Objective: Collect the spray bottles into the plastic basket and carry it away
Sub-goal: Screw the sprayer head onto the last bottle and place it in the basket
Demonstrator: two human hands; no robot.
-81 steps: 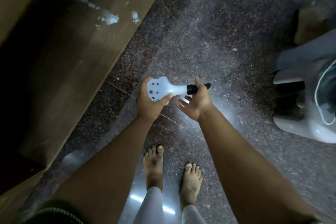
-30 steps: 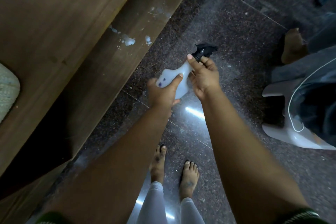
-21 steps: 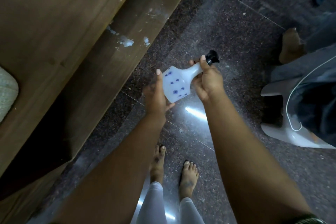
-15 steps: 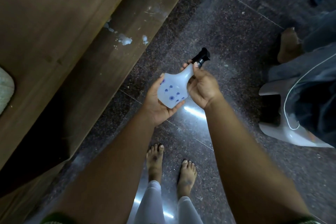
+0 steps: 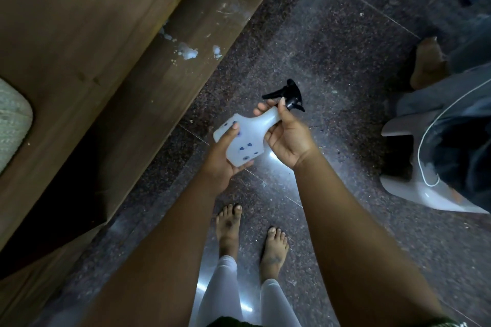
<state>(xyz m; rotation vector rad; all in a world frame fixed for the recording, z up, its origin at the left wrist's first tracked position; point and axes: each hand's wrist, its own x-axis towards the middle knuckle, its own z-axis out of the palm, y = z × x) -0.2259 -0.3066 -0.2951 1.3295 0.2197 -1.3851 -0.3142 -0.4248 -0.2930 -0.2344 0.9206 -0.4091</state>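
- Head view: we hold 1 white spray bottle [image 5: 245, 138] with blue spots, tilted over the dark stone floor [image 5: 332, 42], black trigger head pointing away.
- Our left hand [image 5: 221, 159] is wrapped around its wide base.
- Our right hand [image 5: 288, 138] is clamped on the neck.
- A wooden bench [image 5: 119, 61] stands at left; a white plastic object [image 5: 414, 188], possibly a stool, at right.

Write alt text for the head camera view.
Two bare hands hold a white spray bottle with blue dots above a dark stone floor: left hand under its base, right hand at the neck. No basket shows.
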